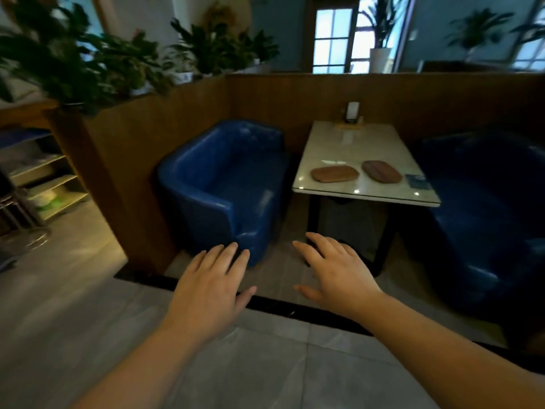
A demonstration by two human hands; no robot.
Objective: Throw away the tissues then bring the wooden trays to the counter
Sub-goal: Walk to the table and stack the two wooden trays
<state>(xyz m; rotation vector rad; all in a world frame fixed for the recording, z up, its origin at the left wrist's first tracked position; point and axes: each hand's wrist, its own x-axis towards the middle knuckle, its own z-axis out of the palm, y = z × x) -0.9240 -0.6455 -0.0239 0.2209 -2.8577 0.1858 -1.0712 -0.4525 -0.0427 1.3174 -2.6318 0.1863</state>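
Two oval wooden trays lie side by side near the front edge of a pale glossy table (348, 143): the left tray (334, 173) and the right tray (382, 171). No tissues show on the table. My left hand (211, 283) and my right hand (339, 274) are stretched out in front of me, palms down, fingers spread, holding nothing. Both hands hover over the floor well short of the table.
A blue armchair (224, 184) stands left of the table and a dark blue sofa (483, 214) to the right. Wooden booth walls (141, 160) topped with plants enclose the booth. A card stand (352, 112) sits at the table's far end. Shelves (44, 178) are at far left. A black floor strip (280, 305) crosses the booth entrance.
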